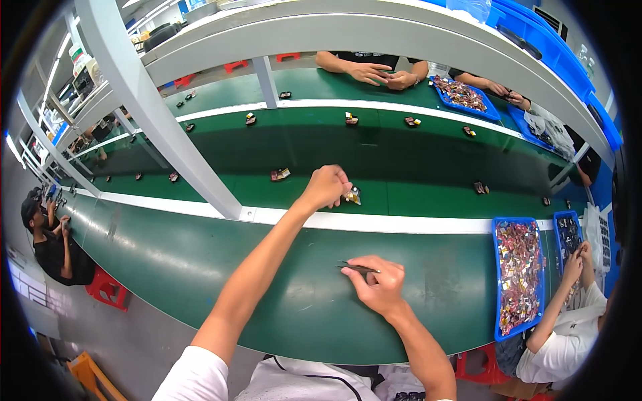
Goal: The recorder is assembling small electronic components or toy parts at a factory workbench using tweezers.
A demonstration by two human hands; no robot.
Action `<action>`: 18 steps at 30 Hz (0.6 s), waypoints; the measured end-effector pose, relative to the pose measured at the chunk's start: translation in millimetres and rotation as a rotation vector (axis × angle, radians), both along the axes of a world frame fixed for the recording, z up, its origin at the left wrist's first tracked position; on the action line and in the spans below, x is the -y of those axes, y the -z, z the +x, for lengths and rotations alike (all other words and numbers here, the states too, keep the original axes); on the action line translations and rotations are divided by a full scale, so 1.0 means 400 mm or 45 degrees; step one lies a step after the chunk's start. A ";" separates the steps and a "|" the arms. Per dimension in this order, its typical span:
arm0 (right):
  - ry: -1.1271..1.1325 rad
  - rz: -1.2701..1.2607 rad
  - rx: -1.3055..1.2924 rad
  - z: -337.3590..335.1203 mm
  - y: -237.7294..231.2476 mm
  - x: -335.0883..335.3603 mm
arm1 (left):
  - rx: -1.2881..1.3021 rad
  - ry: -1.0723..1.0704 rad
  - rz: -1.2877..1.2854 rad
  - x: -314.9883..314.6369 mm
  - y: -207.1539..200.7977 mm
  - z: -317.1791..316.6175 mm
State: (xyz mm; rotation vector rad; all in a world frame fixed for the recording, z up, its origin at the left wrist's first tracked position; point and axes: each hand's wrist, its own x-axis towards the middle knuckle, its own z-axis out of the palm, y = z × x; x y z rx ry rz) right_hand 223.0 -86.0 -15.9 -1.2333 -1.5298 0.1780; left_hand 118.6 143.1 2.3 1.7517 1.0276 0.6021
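My left hand (325, 187) reaches across the white rail to the green conveyor belt, its fingers pinched together. At its fingertips is a small dark part with gold and white patches (353, 195); the fingers hide some of it. Closer to me, my right hand (378, 284) is closed on dark tweezers (361, 269), held just over the green worktable (301, 294). The tweezers' tips point left, with nothing visible between them. To the left of my left hand, a similar small part (280, 174) lies on the belt.
Other small parts (351, 119) are spread along the belt. A blue tray (496, 281) of small pieces stands right, beside a narrower blue tray (567, 227) and a co-worker's hands (579, 260). A grey post (157, 107) rises left. Across the belt are other people's hands (384, 75).
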 end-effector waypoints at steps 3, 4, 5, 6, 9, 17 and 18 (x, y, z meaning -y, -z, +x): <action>0.016 -0.119 -0.173 0.000 0.007 0.006 | 0.089 -0.041 -0.048 0.089 0.005 -0.065; 0.007 -0.173 -0.304 -0.003 0.006 0.007 | 0.189 -0.072 -0.092 0.124 0.011 -0.091; -0.010 -0.197 -0.363 0.001 0.014 0.005 | 0.269 -0.081 -0.153 0.159 0.028 -0.109; -0.014 -0.203 -0.362 0.005 0.016 0.008 | 0.349 -0.088 -0.216 0.196 0.046 -0.125; -0.083 -0.304 -0.730 0.010 0.010 0.008 | 0.384 -0.184 -0.321 0.311 0.050 -0.151; -0.063 -0.315 -0.683 0.012 0.012 0.001 | 0.491 -0.256 -0.295 0.387 0.077 -0.170; -0.046 -0.316 -0.641 0.009 0.013 0.000 | 0.495 -0.258 -0.300 0.387 0.079 -0.170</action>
